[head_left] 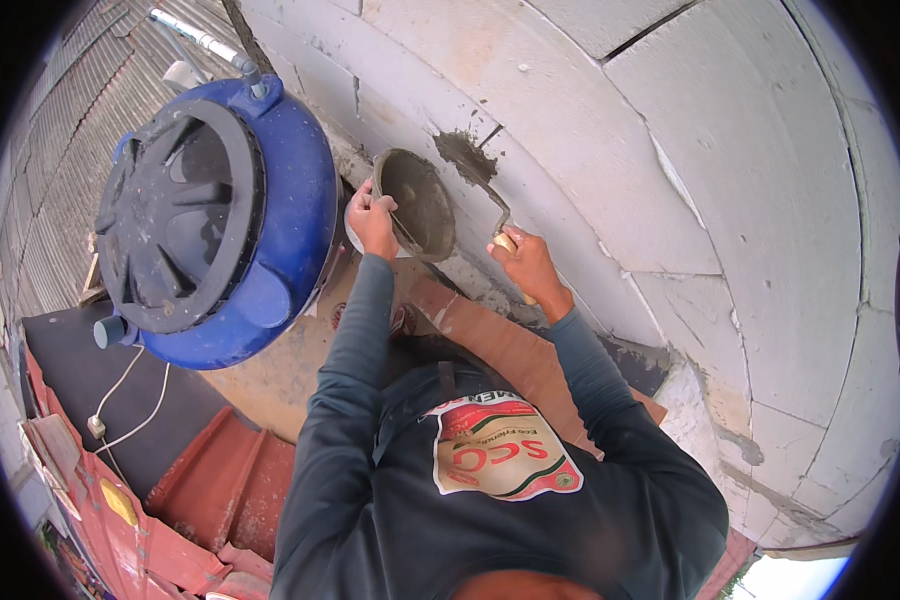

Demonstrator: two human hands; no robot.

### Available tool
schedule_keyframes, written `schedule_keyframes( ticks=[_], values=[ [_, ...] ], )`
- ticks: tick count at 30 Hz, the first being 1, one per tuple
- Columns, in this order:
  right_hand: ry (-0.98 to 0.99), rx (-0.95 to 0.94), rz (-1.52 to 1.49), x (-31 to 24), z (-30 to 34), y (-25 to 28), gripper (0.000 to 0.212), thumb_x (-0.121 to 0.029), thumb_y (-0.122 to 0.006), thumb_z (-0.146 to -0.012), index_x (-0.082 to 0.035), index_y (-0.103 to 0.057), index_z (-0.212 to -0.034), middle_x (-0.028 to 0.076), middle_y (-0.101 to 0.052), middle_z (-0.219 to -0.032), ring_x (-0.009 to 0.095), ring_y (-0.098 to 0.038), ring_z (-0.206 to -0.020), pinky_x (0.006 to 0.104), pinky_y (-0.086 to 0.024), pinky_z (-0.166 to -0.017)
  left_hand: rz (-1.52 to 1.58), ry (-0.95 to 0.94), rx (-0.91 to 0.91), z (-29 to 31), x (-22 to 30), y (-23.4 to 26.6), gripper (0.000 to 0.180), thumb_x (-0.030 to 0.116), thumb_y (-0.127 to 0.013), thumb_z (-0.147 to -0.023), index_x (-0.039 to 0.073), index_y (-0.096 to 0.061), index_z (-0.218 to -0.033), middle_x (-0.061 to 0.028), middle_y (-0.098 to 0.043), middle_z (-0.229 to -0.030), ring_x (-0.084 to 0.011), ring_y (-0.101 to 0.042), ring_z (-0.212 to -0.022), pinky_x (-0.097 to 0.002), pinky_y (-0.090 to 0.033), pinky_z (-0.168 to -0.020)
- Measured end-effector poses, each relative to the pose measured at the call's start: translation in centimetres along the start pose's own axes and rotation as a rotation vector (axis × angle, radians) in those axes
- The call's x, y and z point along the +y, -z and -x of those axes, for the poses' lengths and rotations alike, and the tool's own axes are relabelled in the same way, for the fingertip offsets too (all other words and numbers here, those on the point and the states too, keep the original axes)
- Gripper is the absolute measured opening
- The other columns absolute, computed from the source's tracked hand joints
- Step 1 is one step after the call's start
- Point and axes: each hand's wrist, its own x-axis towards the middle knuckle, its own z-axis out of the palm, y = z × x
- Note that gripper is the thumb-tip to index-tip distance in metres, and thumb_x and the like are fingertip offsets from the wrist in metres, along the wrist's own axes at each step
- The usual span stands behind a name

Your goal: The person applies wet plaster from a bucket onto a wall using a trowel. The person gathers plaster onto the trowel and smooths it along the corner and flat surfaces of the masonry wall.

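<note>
My left hand (372,218) grips the rim of a round bucket (432,205), which is tilted toward the wall and coated inside with grey mortar. My right hand (526,264) is closed around the wooden handle of a trowel (501,212). The trowel's bent metal neck runs up to a wet, dark patch of mortar (462,153) on the block wall (560,150). Its blade is against that patch and hard to tell apart from it. The bucket stays close to the wall, just left of the patch.
A blue water tank (305,190) with a black lid (185,215) and a pipe (205,40) stands at my left. Corrugated roofing (55,170) lies beyond it. A brown board (530,350) lies by the wall's foot. A white cable (135,425) and red metal sheets (215,490) are at lower left.
</note>
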Motion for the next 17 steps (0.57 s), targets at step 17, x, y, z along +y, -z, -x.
schedule_keyframes(
  ticks=[17],
  values=[
    [-0.106,0.034,-0.012,0.4,-2.9,0.5,0.053,-0.027,-0.071,-0.088,0.014,-0.063,-0.121,0.034,-0.068,-0.109,0.042,-0.068,-0.107,0.0478,-0.051,-0.096,-0.183,0.069,-0.064,2.4,1.3,0.5,0.025,-0.010,-0.066,-0.070,-0.005,-0.063,-0.094,-0.0142,-0.056,-0.134,-0.0170,-0.059,-0.097,-0.0295,-0.047,-0.086]
  ],
)
